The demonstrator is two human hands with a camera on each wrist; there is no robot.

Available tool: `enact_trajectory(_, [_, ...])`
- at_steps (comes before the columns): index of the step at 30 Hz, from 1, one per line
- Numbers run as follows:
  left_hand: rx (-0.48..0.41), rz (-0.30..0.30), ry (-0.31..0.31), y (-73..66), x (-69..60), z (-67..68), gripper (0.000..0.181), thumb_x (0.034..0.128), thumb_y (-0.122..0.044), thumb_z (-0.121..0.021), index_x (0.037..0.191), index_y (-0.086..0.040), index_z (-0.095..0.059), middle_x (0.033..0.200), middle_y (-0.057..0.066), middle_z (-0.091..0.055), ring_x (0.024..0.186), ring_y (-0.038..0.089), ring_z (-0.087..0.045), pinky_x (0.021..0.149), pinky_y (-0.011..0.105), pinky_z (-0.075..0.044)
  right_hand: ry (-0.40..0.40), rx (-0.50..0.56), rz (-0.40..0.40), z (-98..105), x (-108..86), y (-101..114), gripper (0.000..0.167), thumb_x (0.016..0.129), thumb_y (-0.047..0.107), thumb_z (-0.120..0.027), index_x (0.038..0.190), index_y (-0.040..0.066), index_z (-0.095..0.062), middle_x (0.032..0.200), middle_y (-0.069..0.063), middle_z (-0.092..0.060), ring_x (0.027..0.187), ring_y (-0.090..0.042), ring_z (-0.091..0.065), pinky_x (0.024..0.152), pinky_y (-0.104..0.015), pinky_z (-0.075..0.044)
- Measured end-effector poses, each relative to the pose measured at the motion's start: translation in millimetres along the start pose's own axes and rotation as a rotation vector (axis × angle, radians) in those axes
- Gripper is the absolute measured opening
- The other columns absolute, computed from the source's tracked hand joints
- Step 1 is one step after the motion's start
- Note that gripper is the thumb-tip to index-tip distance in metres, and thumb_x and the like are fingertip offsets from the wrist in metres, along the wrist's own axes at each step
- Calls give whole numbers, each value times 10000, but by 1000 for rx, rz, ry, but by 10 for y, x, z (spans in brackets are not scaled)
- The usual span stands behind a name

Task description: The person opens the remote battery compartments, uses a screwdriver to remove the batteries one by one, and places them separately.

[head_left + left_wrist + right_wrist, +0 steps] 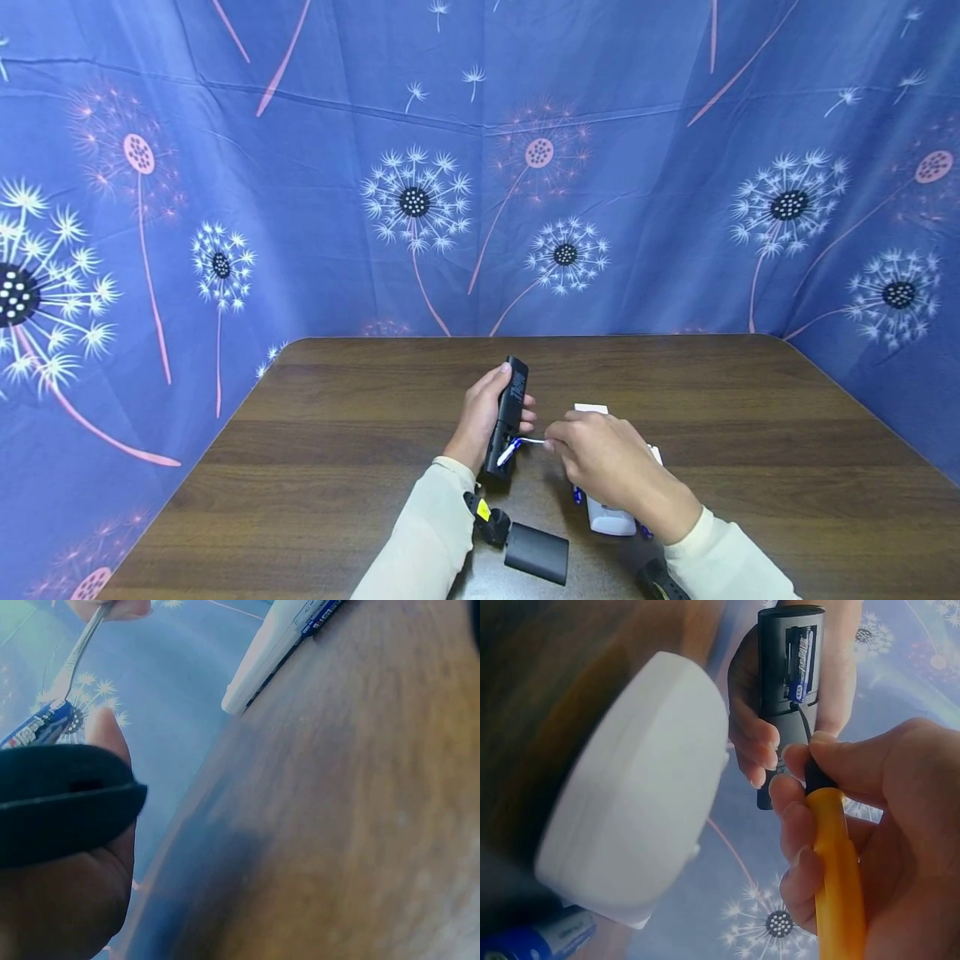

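My left hand [477, 421] grips a black remote control [513, 396], its back turned up and its battery bay uncovered. A blue and white battery [801, 667] lies in that bay in the right wrist view. My right hand [603, 458] holds a tool by its yellow handle [835, 862], fingers curled round it. From a black collar its slim metal shaft [81, 652] reaches the end of the battery. In the head view the battery looks tilted up out of the bay. The handle is hidden there behind the right hand.
A white remote-like device [611, 518] lies on the wooden table [360, 400] under the right hand. Blue batteries [577, 494] lie beside it. A flat black box [536, 552] sits near the left wrist. A blue patterned cloth [450, 275] hangs behind.
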State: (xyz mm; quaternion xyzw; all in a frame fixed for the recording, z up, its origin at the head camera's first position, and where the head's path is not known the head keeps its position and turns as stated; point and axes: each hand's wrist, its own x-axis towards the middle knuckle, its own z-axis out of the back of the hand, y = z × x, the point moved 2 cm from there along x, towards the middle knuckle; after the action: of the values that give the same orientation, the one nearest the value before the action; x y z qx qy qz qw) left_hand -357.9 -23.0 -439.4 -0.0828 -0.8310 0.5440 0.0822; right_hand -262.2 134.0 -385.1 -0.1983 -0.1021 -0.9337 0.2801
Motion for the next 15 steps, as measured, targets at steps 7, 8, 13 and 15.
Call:
enact_trajectory(7, [-20, 16, -16, 7, 3, -14, 447, 1057, -369, -487, 1371, -53, -521, 862, 168, -659, 608, 191, -669, 549, 315, -584, 20, 1, -18, 13, 7, -10, 59, 914, 185, -733, 860, 208, -736, 733, 185, -563, 643, -2, -506, 510, -262, -424])
enact_trajectory(8, [-22, 17, -16, 10, 4, -15, 447, 1056, -372, -488, 1366, -51, -522, 863, 170, -659, 609, 194, -669, 550, 318, -584, 26, 4, -23, 11, 8, -12, 59, 917, 188, -730, 861, 206, -736, 726, 189, -557, 639, -2, -497, 511, -258, -418])
enact_trajectory(13, [-21, 18, -19, 14, -3, -21, 433, 1057, -366, -490, 1347, -47, -525, 859, 171, -659, 618, 204, -672, 552, 326, -585, 52, 13, -35, 14, 12, -24, 61, 924, 201, -720, 865, 208, -736, 690, 203, -514, 613, 5, -459, 505, -247, -389])
enact_trajectory(15, [-19, 18, -22, 10, -10, -19, 427, 1059, -359, -486, 1356, -54, -521, 860, 172, -658, 619, 203, -673, 554, 326, -586, 55, 16, -28, 22, 17, -26, 62, 922, 200, -721, 861, 207, -731, 684, 205, -508, 604, 9, -454, 502, -247, -387])
